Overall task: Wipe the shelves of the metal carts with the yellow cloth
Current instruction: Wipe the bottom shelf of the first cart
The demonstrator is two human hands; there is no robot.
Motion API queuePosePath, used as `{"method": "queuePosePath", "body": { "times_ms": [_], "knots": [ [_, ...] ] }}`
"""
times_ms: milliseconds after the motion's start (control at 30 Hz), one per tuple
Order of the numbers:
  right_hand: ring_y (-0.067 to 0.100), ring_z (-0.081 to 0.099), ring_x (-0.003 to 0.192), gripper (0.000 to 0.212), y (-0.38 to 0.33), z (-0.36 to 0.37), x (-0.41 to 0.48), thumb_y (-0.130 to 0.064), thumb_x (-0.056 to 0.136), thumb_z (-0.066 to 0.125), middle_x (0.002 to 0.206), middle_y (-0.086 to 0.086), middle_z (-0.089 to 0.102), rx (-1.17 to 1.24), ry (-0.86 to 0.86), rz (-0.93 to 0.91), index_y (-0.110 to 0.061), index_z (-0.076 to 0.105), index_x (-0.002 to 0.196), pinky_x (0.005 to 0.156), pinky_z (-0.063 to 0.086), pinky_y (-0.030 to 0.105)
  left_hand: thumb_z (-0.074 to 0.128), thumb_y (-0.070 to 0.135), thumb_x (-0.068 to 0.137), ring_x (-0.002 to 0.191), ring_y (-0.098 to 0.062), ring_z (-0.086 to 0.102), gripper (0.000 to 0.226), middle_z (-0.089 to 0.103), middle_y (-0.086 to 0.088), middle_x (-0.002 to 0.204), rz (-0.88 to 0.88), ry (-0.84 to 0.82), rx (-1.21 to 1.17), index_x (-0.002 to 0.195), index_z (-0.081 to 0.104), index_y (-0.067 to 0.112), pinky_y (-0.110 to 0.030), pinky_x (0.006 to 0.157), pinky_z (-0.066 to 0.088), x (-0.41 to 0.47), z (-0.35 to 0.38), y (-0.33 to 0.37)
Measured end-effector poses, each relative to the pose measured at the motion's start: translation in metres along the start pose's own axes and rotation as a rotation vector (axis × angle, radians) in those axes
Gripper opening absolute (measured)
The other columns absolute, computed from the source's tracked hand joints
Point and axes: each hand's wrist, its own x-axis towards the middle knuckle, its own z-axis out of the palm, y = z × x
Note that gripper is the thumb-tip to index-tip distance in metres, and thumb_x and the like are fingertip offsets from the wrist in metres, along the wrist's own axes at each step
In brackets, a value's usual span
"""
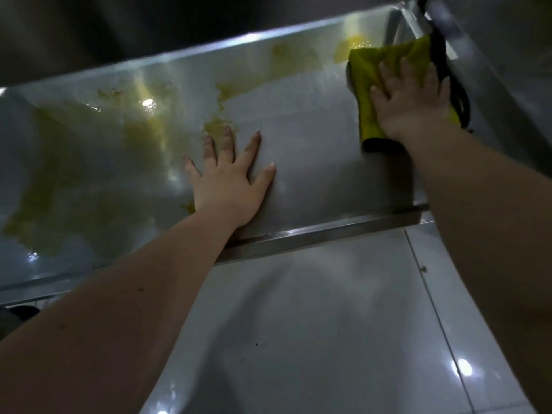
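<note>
The fingers point(385, 77) of the right hand point(415, 106) lie straight and spread, pressing flat on the yellow cloth point(369, 70), a soft, nubbly folded rag with dark trim at the far right corner of the metal shelf point(313, 162). The left hand point(230, 180) rests flat, splayed and holding nothing, near the shelf's front lip. The smooth, glossy steel carries blotchy yellow-green smears point(74, 180) toward the shelf's left; shiny pale floor tiles point(313, 324) show below its front edge.

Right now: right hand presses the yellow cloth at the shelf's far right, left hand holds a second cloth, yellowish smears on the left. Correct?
One error: the left hand holds no cloth; it lies bare and flat on the shelf. The right hand on the yellow cloth at far right and yellowish smears on the left stand. Head view shows it.
</note>
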Motion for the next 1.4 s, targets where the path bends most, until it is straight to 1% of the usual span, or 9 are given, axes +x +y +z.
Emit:
{"method": "queuePosePath", "body": {
  "times_ms": [167, 400, 633, 767, 933, 1033, 1167, 1267, 1400],
  "knots": [
    [0.037, -0.007, 0.149, 0.056, -0.02, 0.014, -0.064, -0.055, 0.1, 0.016, 0.165, -0.007, -0.003, 0.071, 0.015, -0.066, -0.043, 0.003, 0.154, 0.117, -0.008, 0.058, 0.013, 0.073, 0.091, 0.15, -0.03, -0.008, 0.064, -0.007, 0.002, 0.165, -0.008, 0.013, 0.017, 0.15, -0.003, 0.053, -0.064, 0.114, -0.003, 0.0, 0.001, 0.001],
    [0.03, -0.007, 0.15, 0.058, -0.064, 0.037, -0.163, -0.061, 0.096, 0.01, 0.164, -0.013, -0.001, 0.024, -0.027, -0.465, -0.049, 0.004, 0.152, 0.117, -0.011, 0.051, 0.018, 0.065, 0.094, 0.15, -0.031, -0.006, 0.062, -0.006, 0.0, 0.165, 0.013, 0.029, 0.011, 0.151, -0.002, 0.051, -0.065, 0.114, -0.003, -0.002, 0.002, -0.002],
    [0.029, -0.007, 0.15, 0.055, 0.058, 0.013, -0.107, -0.055, 0.101, 0.014, 0.165, -0.009, -0.004, 0.033, -0.038, 0.001, -0.044, 0.0, 0.154, 0.12, -0.007, 0.051, 0.019, 0.07, 0.093, 0.15, -0.031, -0.007, 0.064, -0.005, 0.001, 0.165, -0.003, -0.001, -0.01, 0.152, 0.002, 0.05, -0.063, 0.115, 0.0, -0.001, -0.003, -0.002],
    [0.036, -0.011, 0.149, 0.056, 0.02, 0.014, -0.117, -0.052, 0.102, 0.01, 0.164, -0.006, -0.012, 0.024, -0.072, 0.122, -0.04, -0.006, 0.154, 0.118, -0.007, 0.057, 0.018, 0.057, 0.1, 0.15, -0.03, -0.007, 0.055, -0.004, 0.0, 0.165, 0.001, -0.066, -0.046, 0.153, 0.005, 0.047, -0.062, 0.114, -0.002, 0.001, -0.008, -0.005],
    [0.038, -0.016, 0.148, 0.056, -0.117, 0.03, -0.171, -0.052, 0.102, 0.011, 0.163, -0.006, -0.015, 0.025, -0.098, -0.172, -0.04, -0.007, 0.154, 0.115, -0.013, 0.06, 0.017, 0.033, 0.107, 0.151, -0.023, -0.002, 0.049, 0.006, 0.003, 0.165, -0.016, -0.162, -0.438, 0.155, 0.007, 0.039, -0.051, 0.119, -0.002, 0.009, -0.032, -0.024],
    [0.036, -0.022, 0.146, 0.057, -0.181, 0.039, -0.207, -0.053, 0.102, 0.012, 0.163, -0.007, -0.016, 0.068, -0.134, -0.351, -0.039, -0.006, 0.154, 0.114, -0.015, 0.059, 0.025, 0.031, 0.106, 0.151, -0.025, -0.001, 0.051, 0.009, -0.002, 0.164, 0.027, -0.06, -0.506, 0.156, 0.012, 0.032, -0.042, 0.12, -0.005, -0.01, -0.042, -0.039],
    [0.029, -0.003, 0.151, 0.053, -0.157, 0.029, -0.197, -0.039, 0.105, 0.022, 0.165, -0.006, 0.004, 0.237, -0.003, -0.299, -0.033, 0.01, 0.156, 0.118, -0.003, 0.051, 0.035, 0.024, 0.102, 0.15, -0.034, 0.002, 0.056, 0.01, -0.012, 0.163, 0.106, 0.129, -0.217, 0.155, 0.021, 0.017, -0.047, 0.12, -0.002, -0.036, -0.037, -0.037],
    [0.027, 0.001, 0.151, 0.05, -0.115, 0.028, -0.182, -0.031, 0.106, 0.022, 0.164, -0.006, 0.011, 0.277, 0.033, -0.139, -0.029, 0.017, 0.156, 0.12, 0.0, 0.051, 0.033, 0.031, 0.102, 0.151, -0.029, 0.001, 0.06, 0.005, -0.008, 0.164, 0.243, 0.04, -0.105, 0.156, 0.012, 0.018, -0.047, 0.12, -0.002, -0.051, -0.027, -0.005],
    [0.023, 0.0, 0.151, 0.05, -0.101, 0.035, -0.176, -0.034, 0.107, 0.019, 0.164, -0.007, 0.01, 0.29, -0.056, -0.144, -0.028, 0.018, 0.156, 0.121, -0.005, 0.045, 0.018, 0.054, 0.1, 0.15, -0.024, -0.014, 0.064, -0.013, 0.006, 0.163, 0.201, -0.077, -0.034, 0.155, -0.007, 0.034, -0.066, 0.112, -0.012, -0.063, -0.011, 0.02]
  ]
}}
